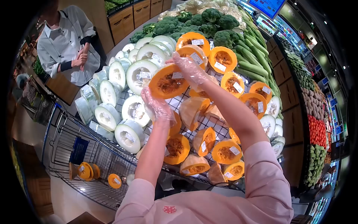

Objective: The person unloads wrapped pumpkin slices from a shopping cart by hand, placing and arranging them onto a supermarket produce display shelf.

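Between my two hands is a large cut pumpkin half (167, 84), its orange flesh and seeds facing up and a white label on it. My left hand (156, 105), in a clear plastic glove, grips its lower left edge. On its upper right edge lies my gloved right hand (190, 70), fingers curled over the rim. Several labelled pumpkin pieces (226, 152) rest on the wire grid of the display, below and to the right. White-fleshed winter melon pieces (141, 75) stand to the left of the held pumpkin.
Broccoli (210, 16) and long green gourds (250, 54) lie at the display's far side. A shopping cart (108, 168) with pumpkin pieces stands at lower left. Another person (69, 41) in a white shirt stands at upper left, hands together. Vegetable shelves (317, 130) line the right.
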A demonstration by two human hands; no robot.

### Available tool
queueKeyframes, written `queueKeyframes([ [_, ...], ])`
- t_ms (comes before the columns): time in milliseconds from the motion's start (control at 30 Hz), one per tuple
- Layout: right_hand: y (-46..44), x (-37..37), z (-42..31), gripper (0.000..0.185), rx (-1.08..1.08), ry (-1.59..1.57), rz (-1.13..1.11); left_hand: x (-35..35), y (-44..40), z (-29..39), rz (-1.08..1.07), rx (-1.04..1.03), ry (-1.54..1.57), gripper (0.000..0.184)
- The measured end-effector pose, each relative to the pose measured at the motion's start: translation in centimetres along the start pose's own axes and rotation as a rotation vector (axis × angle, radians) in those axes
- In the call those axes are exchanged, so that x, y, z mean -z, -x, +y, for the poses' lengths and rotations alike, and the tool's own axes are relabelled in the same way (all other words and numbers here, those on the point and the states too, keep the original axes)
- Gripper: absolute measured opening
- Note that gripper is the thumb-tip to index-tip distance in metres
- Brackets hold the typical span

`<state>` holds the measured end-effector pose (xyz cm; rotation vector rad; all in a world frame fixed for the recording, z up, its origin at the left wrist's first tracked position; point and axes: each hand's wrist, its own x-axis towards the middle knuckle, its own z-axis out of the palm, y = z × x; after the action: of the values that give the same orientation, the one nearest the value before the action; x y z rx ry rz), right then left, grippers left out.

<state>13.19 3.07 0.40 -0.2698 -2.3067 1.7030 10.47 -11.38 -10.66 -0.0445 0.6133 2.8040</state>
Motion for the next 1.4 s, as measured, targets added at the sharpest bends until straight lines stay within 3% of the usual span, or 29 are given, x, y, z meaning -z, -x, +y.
queueKeyframes([
  [200,-0.9,0.8,2.1,0.042,-0.061,0.238,-0.069,2.1,0.0,-2.9,0.089,0.057,-0.058,0.05],
  [333,-1.7,0.5,4.3,0.043,0.15,0.388,-0.07,2.5,-0.6,-3.1,0.113,0.219,-0.02,0.05],
  [500,-2.7,0.7,4.4,0.054,0.113,0.587,-0.088,2.9,-3.1,-1.6,0.08,0.476,-0.049,0.049],
  [533,-3.1,0.5,4.8,0.048,0.148,0.639,-0.065,2.5,-3.3,-1.1,0.092,0.529,-0.084,0.049],
  [633,-4.6,0.3,5.1,0.037,0.189,1.013,-0.147,3.1,-4.9,-2.3,0.064,0.53,-0.204,0.048],
  [667,-4.5,0.2,5.0,0.025,0.258,1.155,-0.149,3.2,-5.2,-3.0,0.123,0.494,-0.244,0.047],
  [767,-3.1,-0.7,3.3,0.017,0.255,1.345,-0.185,0.9,-3.7,-3.0,0.336,0.395,-0.367,0.047],
  [833,-4.0,-0.5,5.3,0.013,0.187,1.399,-0.193,5.9,-7.4,-6.9,0.276,0.508,-0.33,0.048],
  [900,-4.3,0.2,6.7,0.014,0.435,1.41,-0.046,8.5,-9.0,-9.0,0.223,0.584,-0.349,0.049],
  [933,-3.8,0.1,7.6,0.014,0.688,1.359,0.087,10.1,-10.2,-9.4,0.134,0.514,-0.647,0.038],
  [967,-4.2,0.0,8.1,0.015,0.304,1.339,-0.083,11.7,-11.3,-9.6,0.07,0.433,-0.951,0.028],
  [1000,-4.3,0.3,7.8,0.02,0.337,1.38,-0.206,9.3,-8.5,-6.7,0.166,0.442,-0.589,0.015],
  [1033,-4.3,0.6,7.4,0.028,0.371,1.41,-0.33,9.6,-9.9,-10.6,0.144,0.354,-0.625,0.001],
  [1067,-1.6,-2.1,2.3,0.029,0.349,1.537,-0.292,10.2,-11.7,-14.8,0.125,0.265,-0.661,0.013],
  [1100,-2.8,-0.7,4.4,0.023,0.386,1.612,-0.291,8.2,-9.8,-11.6,0.17,0.277,-0.692,0.009],
  [1167,-3.3,-0.9,4.8,0.031,0.282,1.153,0.002,5.6,-6.5,-7.3,0.217,0.327,-0.734,0.003],
  [1233,-3.0,-2.2,2.7,0.045,0.212,1.256,-0.052,4.8,-5.1,-4.6,0.216,0.357,-0.769,0.008],
  [1267,-2.8,-3.5,1.0,0.043,0.072,1.357,-0.009,4.7,-4.6,-2.5,0.213,0.368,-0.782,0.011],
  [1367,-3.0,-7.2,-1.9,0.042,0.307,1.218,0.096,6.6,-3.5,3.5,0.093,0.314,-0.714,0.023],
  [1400,-2.6,-9.5,-2.8,0.041,0.344,1.168,0.055,9.4,-3.3,5.3,-0.014,0.213,-0.603,0.027],
])
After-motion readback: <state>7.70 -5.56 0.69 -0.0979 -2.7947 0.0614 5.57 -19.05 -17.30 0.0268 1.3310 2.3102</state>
